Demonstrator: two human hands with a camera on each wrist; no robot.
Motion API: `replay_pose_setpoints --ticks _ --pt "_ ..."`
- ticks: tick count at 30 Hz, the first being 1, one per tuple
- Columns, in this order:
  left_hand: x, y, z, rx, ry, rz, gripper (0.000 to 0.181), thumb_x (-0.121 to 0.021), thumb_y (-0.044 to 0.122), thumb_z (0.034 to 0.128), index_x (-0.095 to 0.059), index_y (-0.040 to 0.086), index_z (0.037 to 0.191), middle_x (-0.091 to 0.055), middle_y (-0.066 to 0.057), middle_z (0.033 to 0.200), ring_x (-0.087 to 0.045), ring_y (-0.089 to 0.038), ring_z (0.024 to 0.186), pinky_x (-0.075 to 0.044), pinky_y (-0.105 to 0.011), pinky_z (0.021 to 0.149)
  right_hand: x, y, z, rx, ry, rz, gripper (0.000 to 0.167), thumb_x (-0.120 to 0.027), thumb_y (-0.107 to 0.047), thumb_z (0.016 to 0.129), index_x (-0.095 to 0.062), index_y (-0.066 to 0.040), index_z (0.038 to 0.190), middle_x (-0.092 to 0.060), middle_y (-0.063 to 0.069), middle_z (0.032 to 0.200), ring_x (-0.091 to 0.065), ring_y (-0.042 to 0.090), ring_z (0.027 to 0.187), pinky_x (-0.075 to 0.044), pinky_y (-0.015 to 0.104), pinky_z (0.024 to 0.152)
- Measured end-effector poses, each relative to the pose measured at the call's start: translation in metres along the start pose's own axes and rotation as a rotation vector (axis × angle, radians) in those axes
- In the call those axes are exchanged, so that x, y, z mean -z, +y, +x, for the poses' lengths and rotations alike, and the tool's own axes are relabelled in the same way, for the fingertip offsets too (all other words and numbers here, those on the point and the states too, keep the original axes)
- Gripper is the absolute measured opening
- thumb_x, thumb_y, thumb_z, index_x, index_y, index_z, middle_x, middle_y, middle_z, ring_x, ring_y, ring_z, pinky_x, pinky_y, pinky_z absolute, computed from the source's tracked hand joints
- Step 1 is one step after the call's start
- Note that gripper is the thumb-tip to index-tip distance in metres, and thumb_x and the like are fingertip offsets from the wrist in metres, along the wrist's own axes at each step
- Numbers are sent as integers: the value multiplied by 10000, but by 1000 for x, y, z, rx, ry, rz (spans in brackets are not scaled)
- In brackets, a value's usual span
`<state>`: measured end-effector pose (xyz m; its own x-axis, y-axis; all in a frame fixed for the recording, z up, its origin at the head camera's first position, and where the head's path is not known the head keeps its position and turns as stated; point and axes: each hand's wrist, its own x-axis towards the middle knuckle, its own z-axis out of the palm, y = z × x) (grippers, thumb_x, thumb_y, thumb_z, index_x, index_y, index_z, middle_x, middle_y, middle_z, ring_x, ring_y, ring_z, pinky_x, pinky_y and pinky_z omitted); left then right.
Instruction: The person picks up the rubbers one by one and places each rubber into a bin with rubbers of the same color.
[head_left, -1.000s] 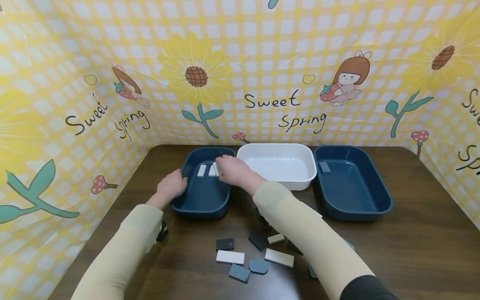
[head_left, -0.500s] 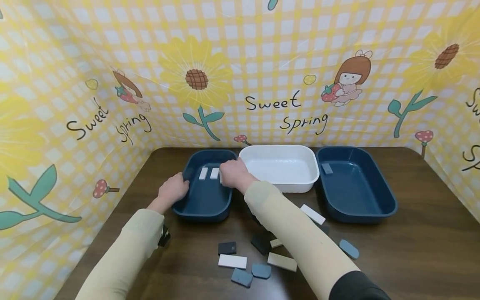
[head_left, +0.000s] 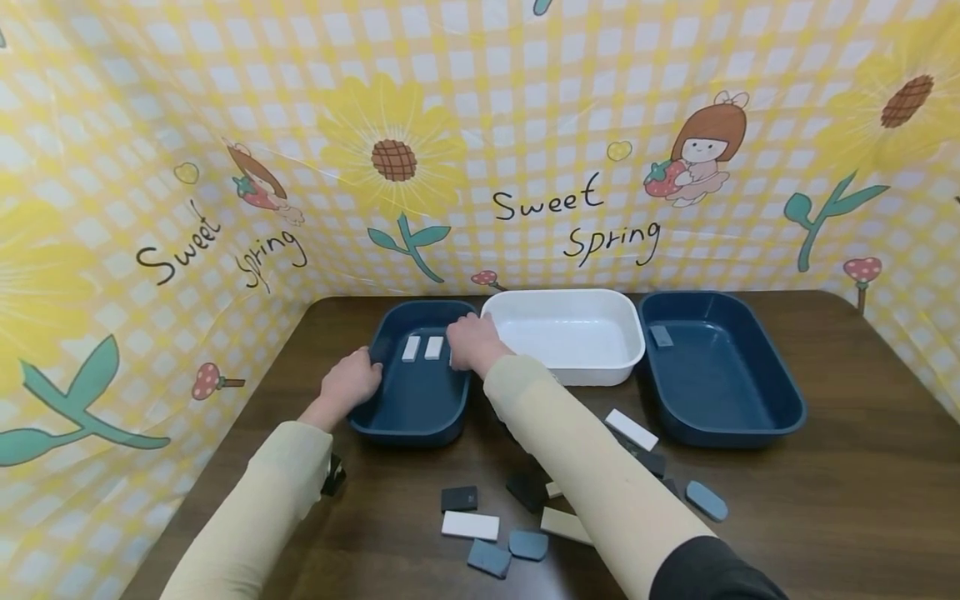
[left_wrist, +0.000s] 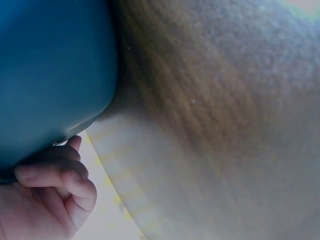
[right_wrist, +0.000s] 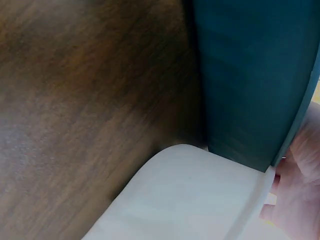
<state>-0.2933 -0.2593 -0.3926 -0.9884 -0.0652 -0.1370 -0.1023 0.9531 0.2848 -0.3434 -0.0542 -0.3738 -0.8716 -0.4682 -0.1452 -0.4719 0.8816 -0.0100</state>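
My left hand (head_left: 351,380) grips the left rim of the left dark blue tray (head_left: 408,417), its fingers curled at the tray's outside in the left wrist view. Inside the tray lie two small white rectangular blocks (head_left: 411,348), side by side. My right hand (head_left: 472,343) reaches over the tray's right side, fingers pointing down. A sliver of another white block (head_left: 452,358) shows at its fingertips, pinched there; most of it is hidden. In the right wrist view the right hand (right_wrist: 295,190) is partly hidden behind the tray's rim.
A white tray (head_left: 562,375) stands in the middle, touching or close to both neighbours. Another dark blue tray (head_left: 720,400) on the right contains one grey block (head_left: 662,336). Nearer on the brown table (head_left: 360,533) lie white (head_left: 470,525), black (head_left: 459,498), beige (head_left: 566,525) and blue-grey blocks (head_left: 489,558).
My right hand has moved slightly right and down inside the left tray with the white block. The left hand stays on the rim. The head view has shifted a little.
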Motion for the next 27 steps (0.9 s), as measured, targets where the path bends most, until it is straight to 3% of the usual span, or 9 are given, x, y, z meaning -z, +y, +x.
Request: replay_pose_setpoints --ticks 9,16,27 --pt "1 -1 -2 7 3 21 525 -401 206 1019 -356 -147 1405 -455 -336 1361 -537 -465 1135 -441 -585 902 -1 -4 11 -28 -44 -34 334 -631 -228 916 -663 -137 1236 -634 62 1205 -509 244 1083 -364 489 1008" --pt "0 1 -1 3 21 25 500 -405 211 1017 -395 -119 1393 -505 -320 1318 -556 -461 1103 -449 -585 882 2 -7 10 -60 -87 -90 341 -611 -229 947 -639 -146 1278 -614 57 1239 -484 228 1092 -413 451 960" --pt "1 -1 -3 1 22 17 498 -405 202 1019 -390 -126 1393 -509 -324 1311 -567 -450 1091 -460 -574 870 2 -12 10 -57 -88 -175 323 -539 -229 998 -630 -186 1305 -593 39 1288 -470 213 1117 -420 430 919"
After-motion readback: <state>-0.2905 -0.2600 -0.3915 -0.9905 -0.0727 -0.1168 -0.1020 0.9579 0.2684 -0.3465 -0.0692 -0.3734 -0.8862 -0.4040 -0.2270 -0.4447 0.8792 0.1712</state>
